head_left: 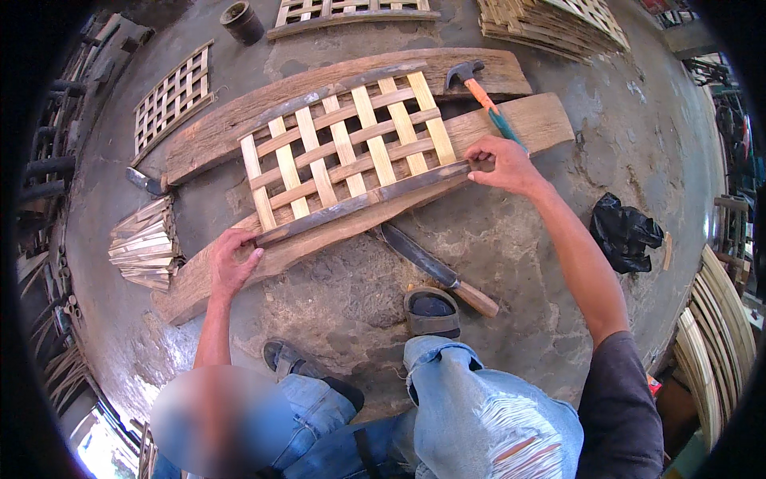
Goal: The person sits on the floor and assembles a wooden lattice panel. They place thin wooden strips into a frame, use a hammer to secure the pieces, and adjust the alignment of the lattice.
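Note:
A woven bamboo lattice panel (pixel 343 148) lies across two thick wooden beams, its pale slats crossing between two darker rails. My left hand (pixel 231 261) grips the left end of the near rail, fingers curled and thumb below. At that rail's right end, my right hand (pixel 499 165) pinches it between thumb and fingers. A claw hammer (pixel 488 104) with an orange and green handle rests on the beams just beyond my right hand. On the ground below the near beam (pixel 523 128) is a large knife (pixel 435 267) with a wooden handle.
Behind lies the far beam (pixel 215 132). More lattice panels (pixel 173 100) and a stack of slats (pixel 550 28) sit farther off, near a dark pot (pixel 242 22). A slat bundle (pixel 148 243) lies left; a black plastic bag (pixel 625 231) and curved strips (pixel 714 335) are right.

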A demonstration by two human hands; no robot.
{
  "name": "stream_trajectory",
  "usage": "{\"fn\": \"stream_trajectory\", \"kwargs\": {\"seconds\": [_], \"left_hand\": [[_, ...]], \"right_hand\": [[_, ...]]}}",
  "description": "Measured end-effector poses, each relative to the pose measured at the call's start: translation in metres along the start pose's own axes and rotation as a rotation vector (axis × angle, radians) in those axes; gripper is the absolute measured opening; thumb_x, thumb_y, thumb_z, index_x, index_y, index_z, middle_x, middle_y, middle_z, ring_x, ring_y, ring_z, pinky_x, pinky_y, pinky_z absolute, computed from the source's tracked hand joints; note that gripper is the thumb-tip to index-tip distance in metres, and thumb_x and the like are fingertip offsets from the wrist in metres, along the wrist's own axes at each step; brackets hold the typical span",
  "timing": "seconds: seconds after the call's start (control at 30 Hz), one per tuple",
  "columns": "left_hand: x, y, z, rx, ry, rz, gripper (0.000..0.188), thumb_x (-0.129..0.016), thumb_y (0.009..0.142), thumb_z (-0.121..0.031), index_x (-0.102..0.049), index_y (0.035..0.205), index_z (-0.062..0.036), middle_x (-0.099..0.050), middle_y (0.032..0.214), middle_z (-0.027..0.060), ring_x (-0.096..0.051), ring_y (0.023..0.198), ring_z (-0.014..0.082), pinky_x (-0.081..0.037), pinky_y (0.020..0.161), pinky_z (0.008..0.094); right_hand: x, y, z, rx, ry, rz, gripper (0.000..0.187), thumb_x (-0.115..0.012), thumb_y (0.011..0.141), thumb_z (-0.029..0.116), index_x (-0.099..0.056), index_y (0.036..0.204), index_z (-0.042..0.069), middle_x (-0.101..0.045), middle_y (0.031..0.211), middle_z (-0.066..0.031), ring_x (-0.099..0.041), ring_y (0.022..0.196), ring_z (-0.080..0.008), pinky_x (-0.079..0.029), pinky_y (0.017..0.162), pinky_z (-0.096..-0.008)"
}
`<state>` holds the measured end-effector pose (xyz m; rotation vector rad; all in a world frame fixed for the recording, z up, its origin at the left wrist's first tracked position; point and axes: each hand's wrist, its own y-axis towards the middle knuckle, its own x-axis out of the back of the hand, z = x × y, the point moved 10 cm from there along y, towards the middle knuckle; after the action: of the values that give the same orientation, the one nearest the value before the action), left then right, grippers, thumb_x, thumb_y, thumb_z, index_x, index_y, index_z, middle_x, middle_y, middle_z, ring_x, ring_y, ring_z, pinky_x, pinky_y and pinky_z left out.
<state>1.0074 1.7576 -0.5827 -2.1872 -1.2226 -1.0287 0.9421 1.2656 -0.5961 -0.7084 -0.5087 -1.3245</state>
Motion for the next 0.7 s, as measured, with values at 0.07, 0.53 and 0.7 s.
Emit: {"fn": "stream_trajectory", "kwargs": {"seconds": [0.07, 0.53, 0.7], "left_hand": [[0.000, 0.000, 0.002, 0.012, 0.013, 0.020, 0.036, -0.079, 0.073, -0.007, -0.070, 0.107, -0.0023, -0.067, 0.102, 0.0110, -0.063, 0.088, 0.0238, -0.053, 0.081, 0.0336], [0.019, 0.001, 0.047, 0.055, 0.027, -0.204, 0.023, -0.068, 0.085, -0.007, -0.069, 0.108, -0.0022, -0.067, 0.099, 0.0102, -0.065, 0.087, 0.0204, -0.054, 0.077, 0.0303], [0.039, 0.006, 0.064, 0.041, 0.034, -0.231, 0.020, -0.066, 0.086, -0.003, -0.070, 0.106, -0.0021, -0.067, 0.099, 0.0095, -0.065, 0.088, 0.0199, -0.054, 0.079, 0.0311]], "right_hand": [[0.020, -0.011, 0.012, 0.022, 0.004, -0.138, 0.042, -0.081, 0.075, 0.012, -0.067, 0.114, 0.006, -0.068, 0.101, -0.0053, -0.066, 0.090, -0.0173, -0.054, 0.084, -0.0301], [0.199, -0.463, -0.193, -0.905, -0.522, -0.880, 0.026, -0.064, 0.093, 0.022, -0.071, 0.103, 0.000, -0.073, 0.095, -0.0153, -0.071, 0.088, -0.0273, -0.053, 0.079, -0.0371], [0.167, -0.388, -0.289, -0.881, -0.477, -0.164, 0.030, -0.062, 0.085, 0.019, -0.067, 0.112, 0.004, -0.067, 0.115, -0.0175, -0.062, 0.106, -0.0408, -0.052, 0.088, -0.0488]]}}
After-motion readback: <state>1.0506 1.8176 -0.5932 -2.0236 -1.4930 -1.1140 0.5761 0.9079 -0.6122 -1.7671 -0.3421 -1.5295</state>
